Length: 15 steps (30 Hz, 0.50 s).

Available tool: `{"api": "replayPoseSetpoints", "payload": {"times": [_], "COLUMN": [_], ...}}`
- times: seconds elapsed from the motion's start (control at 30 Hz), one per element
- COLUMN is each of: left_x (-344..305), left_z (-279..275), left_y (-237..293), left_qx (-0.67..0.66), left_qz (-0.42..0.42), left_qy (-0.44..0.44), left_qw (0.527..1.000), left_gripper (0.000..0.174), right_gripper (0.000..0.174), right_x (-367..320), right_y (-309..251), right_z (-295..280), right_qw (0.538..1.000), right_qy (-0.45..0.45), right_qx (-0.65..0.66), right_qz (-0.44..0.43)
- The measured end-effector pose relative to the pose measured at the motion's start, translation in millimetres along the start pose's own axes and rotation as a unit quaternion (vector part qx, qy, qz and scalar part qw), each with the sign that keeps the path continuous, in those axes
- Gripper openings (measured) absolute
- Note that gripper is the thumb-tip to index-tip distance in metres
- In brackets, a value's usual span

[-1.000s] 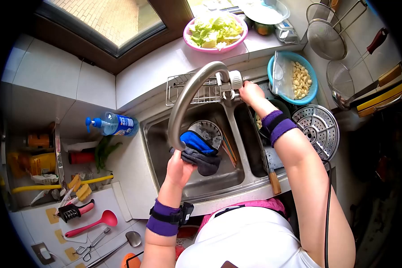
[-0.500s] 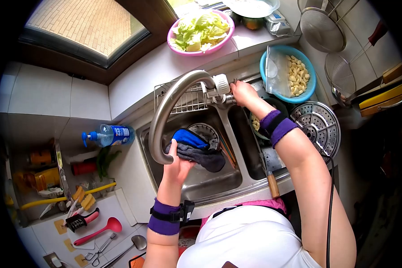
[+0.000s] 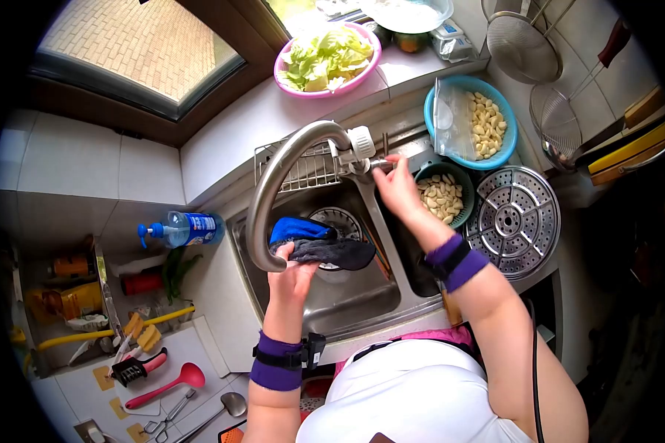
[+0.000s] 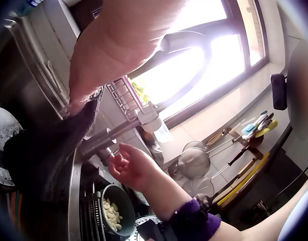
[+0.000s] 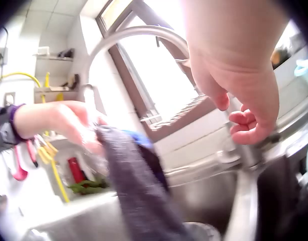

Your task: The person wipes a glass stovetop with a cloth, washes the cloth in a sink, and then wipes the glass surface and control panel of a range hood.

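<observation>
My left hand (image 3: 292, 280) holds a dark grey and blue cloth (image 3: 332, 252) below the spout of the curved faucet (image 3: 258, 214). The cloth hangs over the left basin of the sink (image 3: 347, 304), and its grey end droops to the right. Clear water shows around the left fingers (image 5: 96, 145) in the right wrist view. My right hand (image 3: 400, 193) is beside the faucet base, fingers loosely bent with nothing between them; its fingertips are close to the side lever. Under the cloth, a round metal strainer (image 3: 340, 219) is partly hidden.
Chopsticks (image 3: 381, 255) lie in the basin. To the right are a green basket of garlic cloves (image 3: 442, 198), a blue bowl (image 3: 511, 136) and a perforated steamer plate (image 3: 513, 221). A soap bottle (image 3: 192, 229) stands left; lettuce fills a pink basin (image 3: 279, 65) on the sill.
My right hand has come back from the faucet lever toward me, uncovering the green basket. My left hand keeps its hold on the cloth, which now spreads farther right.
</observation>
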<state>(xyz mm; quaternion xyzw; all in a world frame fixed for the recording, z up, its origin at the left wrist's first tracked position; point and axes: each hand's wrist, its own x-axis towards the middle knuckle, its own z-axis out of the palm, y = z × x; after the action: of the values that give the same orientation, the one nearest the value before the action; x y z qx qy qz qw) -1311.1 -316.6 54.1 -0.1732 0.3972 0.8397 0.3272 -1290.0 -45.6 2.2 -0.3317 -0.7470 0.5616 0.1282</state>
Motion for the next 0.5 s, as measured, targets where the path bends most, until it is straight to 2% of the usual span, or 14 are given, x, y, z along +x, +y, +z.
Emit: {"api": "replayPoseSetpoints", "payload": {"times": [0.03, 0.1, 0.13, 0.17, 0.2, 0.23, 0.3, 0.33, 0.4, 0.43, 0.5], "left_x": [0, 1, 1, 0, -5, -32, -22, -20, -20, -30, -39], "left_z": [-6, -14, -16, -16, -10, 36, 8, 1, -10, -2, 18], "left_y": [-1, -3, -5, -7, -7, -6, -8, -5, 1, 2, 4], "left_qx": [0.009, 0.009, 0.000, -0.007, -0.017, -0.018, -0.006, -0.016, -0.037, 0.051, 0.010], "left_qz": [0.010, 0.039, 0.057, 0.076, 0.060, 0.069, 0.094, 0.077, 0.042, 0.068, 0.046], "left_qy": [-0.006, -0.029, -0.046, -0.064, -0.013, 0.026, 0.019, -0.009, -0.062, -0.075, -0.047], "left_qw": [1.000, 0.999, 0.997, 0.995, 0.998, 0.997, 0.995, 0.997, 0.997, 0.994, 0.998], "left_gripper": [0.037, 0.037, 0.038, 0.039, 0.041, 0.043, 0.043, 0.043, 0.044, 0.043, 0.044], "right_gripper": [0.039, 0.039, 0.044, 0.047, 0.051, 0.056, 0.057, 0.060, 0.062, 0.064, 0.062], "right_x": [-26, -77, -104, -124, -141, -148, -123, -121, -148, -159, -152], "right_y": [-8, -10, -25, -30, -41, -61, -35, -43, -61, -64, -57], "right_z": [10, 55, 68, 85, 98, 106, 139, 135, 129, 129, 129], "right_qw": [0.999, 0.990, 0.984, 0.969, 0.958, 0.961, 0.966, 0.970, 0.968, 0.965, 0.969], "right_qy": [-0.041, -0.085, -0.099, -0.128, -0.129, -0.233, -0.238, -0.242, -0.243, -0.243, -0.227], "right_qx": [0.017, 0.091, 0.043, 0.058, 0.012, -0.030, 0.047, 0.039, -0.018, -0.048, 0.009], "right_qz": [0.009, -0.070, -0.144, -0.205, -0.256, -0.149, -0.086, -0.004, -0.058, -0.084, -0.097]}}
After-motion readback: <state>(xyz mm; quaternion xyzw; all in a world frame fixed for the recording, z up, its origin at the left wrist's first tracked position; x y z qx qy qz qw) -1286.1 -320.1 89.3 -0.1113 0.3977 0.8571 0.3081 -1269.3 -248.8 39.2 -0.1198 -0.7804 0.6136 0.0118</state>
